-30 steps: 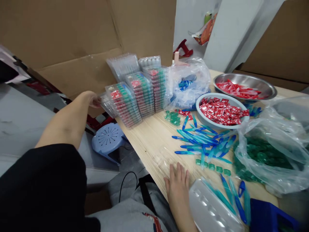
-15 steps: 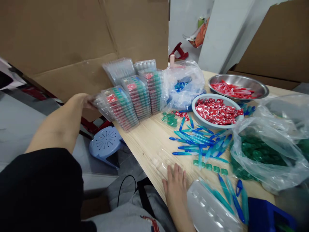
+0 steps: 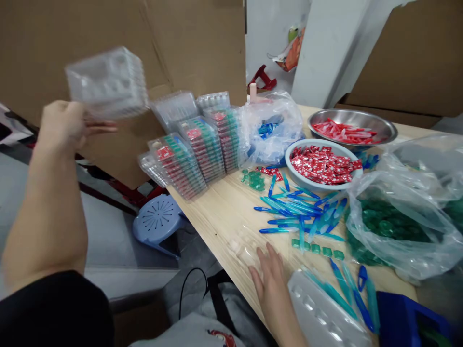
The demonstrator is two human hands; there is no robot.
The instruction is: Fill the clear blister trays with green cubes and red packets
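My left hand (image 3: 67, 123) is raised at the left, closed on a stack of clear plastic blister trays (image 3: 108, 84), blurred by motion. My right hand (image 3: 273, 284) lies on the table edge with its fingers apart, by a clear plastic tray (image 3: 246, 248); whether the fingertips touch it I cannot tell. Beside that wrist is a larger translucent tray (image 3: 321, 313). Past the fingers lie a row of green pieces (image 3: 316, 248) and a spread of blue and turquoise pen-shaped pieces (image 3: 294, 207). Filled blister packs (image 3: 177, 164) stand in leaning stacks, with empty trays (image 3: 150, 168) at their left.
A blue bowl of red packets (image 3: 321, 166), a steel bowl of red pieces (image 3: 352, 127), a bag of blue pieces (image 3: 271, 130) and a bag of green pieces (image 3: 394, 226) stand on the table (image 3: 220, 207). A blue stool (image 3: 157, 219) is below left; cardboard (image 3: 195, 43) rises behind.
My left hand has lifted a stack of clear trays off the table's left end, up and to the left. My right hand has shifted slightly right, its fingers spreading.
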